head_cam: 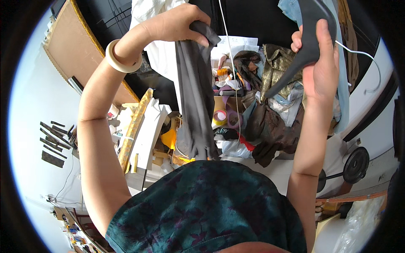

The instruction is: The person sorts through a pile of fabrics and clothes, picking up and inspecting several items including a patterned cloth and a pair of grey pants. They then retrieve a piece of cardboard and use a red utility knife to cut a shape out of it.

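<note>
My left hand (180, 23), with a cream bangle (112, 60) on its wrist, pinches the top of a dark grey cloth garment (196, 95). The garment hangs down in long folds towards my chest. On the right, my right hand (321, 69) grips a thick black clothes hanger (311, 38), its thumb lying along the front. One tapered arm of the hanger points down and left; the top is cut off by the picture's edge. The hanger and the garment are apart.
A white garment (161, 60) hangs behind my left hand, and light blue clothing (343, 95) behind my right. Beyond lies a heap of crumpled clothes (278, 120) with tape rolls (220, 117). A white cord (232, 63) hangs between my hands. A patterned roll (136, 126) leans at left.
</note>
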A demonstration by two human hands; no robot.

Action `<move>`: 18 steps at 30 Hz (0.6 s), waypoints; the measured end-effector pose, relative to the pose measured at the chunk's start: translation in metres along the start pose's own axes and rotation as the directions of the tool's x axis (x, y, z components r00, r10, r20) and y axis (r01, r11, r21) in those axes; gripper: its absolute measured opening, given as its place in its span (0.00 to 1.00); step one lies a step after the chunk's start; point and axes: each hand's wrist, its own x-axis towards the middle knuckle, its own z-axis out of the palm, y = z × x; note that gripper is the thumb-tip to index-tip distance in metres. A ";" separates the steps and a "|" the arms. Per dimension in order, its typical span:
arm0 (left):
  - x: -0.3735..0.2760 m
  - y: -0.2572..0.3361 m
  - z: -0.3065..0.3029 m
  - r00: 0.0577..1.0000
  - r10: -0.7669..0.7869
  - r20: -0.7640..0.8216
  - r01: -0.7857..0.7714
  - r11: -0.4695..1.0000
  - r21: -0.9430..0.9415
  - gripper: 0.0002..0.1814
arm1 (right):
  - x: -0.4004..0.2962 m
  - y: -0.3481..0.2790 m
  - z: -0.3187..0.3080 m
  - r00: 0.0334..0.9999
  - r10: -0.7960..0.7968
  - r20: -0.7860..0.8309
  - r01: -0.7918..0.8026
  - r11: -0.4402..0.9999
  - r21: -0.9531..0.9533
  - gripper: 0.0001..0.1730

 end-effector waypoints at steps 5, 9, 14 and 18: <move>-0.013 0.010 -0.029 0.998 -0.053 0.036 0.060 0.969 -0.240 0.13 | 0.003 0.025 0.009 0.953 -0.160 -0.257 0.246 0.903 0.353 0.27; -0.021 0.017 -0.042 0.982 -0.176 0.067 0.184 0.816 -0.547 0.12 | 0.007 0.034 0.011 0.982 -0.175 -0.066 0.165 0.645 0.746 0.29; -0.025 0.020 -0.054 0.987 -0.148 0.064 0.160 0.839 -0.521 0.11 | 0.013 0.052 0.025 0.978 -0.181 -0.101 0.189 0.584 0.789 0.30; -0.022 0.015 -0.059 0.993 -0.074 0.091 0.109 0.866 -0.488 0.11 | 0.011 0.064 0.037 0.957 -0.201 -0.209 0.290 0.699 0.654 0.30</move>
